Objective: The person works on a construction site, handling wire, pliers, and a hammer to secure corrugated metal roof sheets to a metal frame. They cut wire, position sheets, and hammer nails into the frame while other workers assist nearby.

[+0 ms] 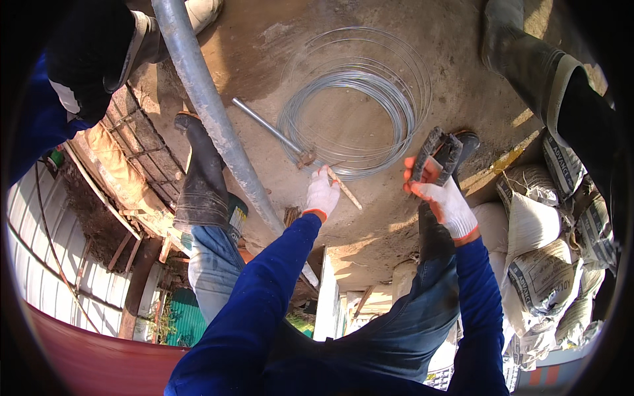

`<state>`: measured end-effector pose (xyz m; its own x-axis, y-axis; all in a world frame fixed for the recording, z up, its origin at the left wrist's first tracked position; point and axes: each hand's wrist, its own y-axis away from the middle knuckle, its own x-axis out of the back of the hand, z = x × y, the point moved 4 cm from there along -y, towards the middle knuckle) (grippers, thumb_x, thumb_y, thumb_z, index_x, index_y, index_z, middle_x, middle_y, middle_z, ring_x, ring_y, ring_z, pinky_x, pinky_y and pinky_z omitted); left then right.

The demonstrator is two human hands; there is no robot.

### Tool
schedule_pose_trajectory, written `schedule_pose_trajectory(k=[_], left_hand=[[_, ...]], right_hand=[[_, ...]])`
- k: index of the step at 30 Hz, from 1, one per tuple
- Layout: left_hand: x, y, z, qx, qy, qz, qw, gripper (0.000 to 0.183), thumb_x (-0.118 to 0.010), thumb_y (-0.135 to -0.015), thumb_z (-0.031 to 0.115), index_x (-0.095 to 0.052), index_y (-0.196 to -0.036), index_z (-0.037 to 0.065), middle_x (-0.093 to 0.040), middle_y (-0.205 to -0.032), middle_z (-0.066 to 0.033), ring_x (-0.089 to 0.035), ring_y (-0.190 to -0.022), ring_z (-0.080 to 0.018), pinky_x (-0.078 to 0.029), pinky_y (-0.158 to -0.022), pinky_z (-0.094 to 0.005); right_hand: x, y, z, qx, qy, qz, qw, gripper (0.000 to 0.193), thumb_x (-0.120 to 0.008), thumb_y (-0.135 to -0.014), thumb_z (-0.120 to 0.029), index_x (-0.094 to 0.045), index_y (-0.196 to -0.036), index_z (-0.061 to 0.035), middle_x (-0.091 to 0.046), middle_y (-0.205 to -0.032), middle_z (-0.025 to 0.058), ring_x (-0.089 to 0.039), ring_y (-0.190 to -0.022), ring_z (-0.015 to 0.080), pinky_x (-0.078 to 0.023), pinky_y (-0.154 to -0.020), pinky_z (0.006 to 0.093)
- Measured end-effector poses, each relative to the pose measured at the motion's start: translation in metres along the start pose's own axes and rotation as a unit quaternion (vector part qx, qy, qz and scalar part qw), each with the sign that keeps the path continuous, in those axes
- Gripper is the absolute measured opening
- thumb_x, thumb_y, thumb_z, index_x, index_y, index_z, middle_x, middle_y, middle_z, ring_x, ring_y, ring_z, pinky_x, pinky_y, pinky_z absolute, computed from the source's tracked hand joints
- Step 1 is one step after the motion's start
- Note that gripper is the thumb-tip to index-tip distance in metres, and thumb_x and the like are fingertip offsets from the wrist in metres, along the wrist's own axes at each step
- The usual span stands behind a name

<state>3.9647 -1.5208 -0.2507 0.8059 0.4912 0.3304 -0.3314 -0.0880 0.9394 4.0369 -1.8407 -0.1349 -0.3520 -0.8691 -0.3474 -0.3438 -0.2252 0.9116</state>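
Observation:
My left hand [323, 195], in a white knit glove with orange trim, is closed at the near edge of a coil of grey wire [396, 109]. A thin pale stick [350, 196] sticks out from its fingers toward the lower right. Just beyond the fingertips lies a hammer [269, 127] with a metal tube handle and a rusty head. My right hand [446, 200], gloved alike, is raised right of the coil. Its fingers close round a dark, rough, roughly U-shaped piece [450, 157]; the exact kind cannot be made out.
A thick grey metal pipe [211, 112] slants across on the left. Rebar mesh [135, 135] lies beyond it. Stacked sacks [541, 277] stand at the right. Other people's boots [525, 59] show at the upper right and upper left. My own boots flank the coil.

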Motion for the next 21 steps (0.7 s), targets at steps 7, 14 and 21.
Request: schedule_pose_trajectory(k=[7, 14, 21], left_hand=[[-0.02, -0.095, 0.023, -0.259, -0.447, -0.02, 0.856, 0.054, -0.071, -0.09, 0.021, -0.06, -0.143, 0.014, -0.064, -0.133, -0.0149, -0.062, -0.125, -0.0313, -0.05, -0.096, -0.0452], [-0.03, -0.061, 0.02, -0.32, -0.454, -0.148, 0.818, 0.013, -0.07, -0.095, 0.023, -0.079, -0.094, 0.013, -0.077, -0.104, -0.0117, -0.075, -0.097, -0.0336, -0.058, -0.083, -0.0476], [0.069, 0.023, 0.067, -0.307, -0.083, 0.042, 0.947, 0.029, -0.073, -0.096, 0.025, -0.08, -0.12, 0.011, -0.071, -0.128, -0.0142, -0.064, -0.12, -0.0327, -0.053, -0.101, -0.0462]], right_hand=[[0.025, 0.021, 0.049, -0.049, -0.037, 0.157, 0.986, 0.036, -0.073, -0.095, -0.006, -0.065, -0.128, 0.0048, -0.064, -0.092, 0.0034, -0.062, -0.079, 0.0136, -0.054, -0.075, 0.0314], [0.026, 0.007, 0.068, -0.065, 0.068, 0.134, 0.986, 0.026, -0.07, -0.098, -0.004, -0.066, -0.123, 0.0035, -0.064, -0.094, 0.0024, -0.063, -0.081, 0.0114, -0.051, -0.075, 0.029], [0.074, 0.016, 0.058, 0.165, -0.142, 0.338, 0.916, 0.038, -0.07, -0.1, -0.001, -0.063, -0.137, 0.0024, -0.071, -0.114, 0.0085, -0.07, -0.091, 0.0153, -0.06, -0.089, 0.0318]])
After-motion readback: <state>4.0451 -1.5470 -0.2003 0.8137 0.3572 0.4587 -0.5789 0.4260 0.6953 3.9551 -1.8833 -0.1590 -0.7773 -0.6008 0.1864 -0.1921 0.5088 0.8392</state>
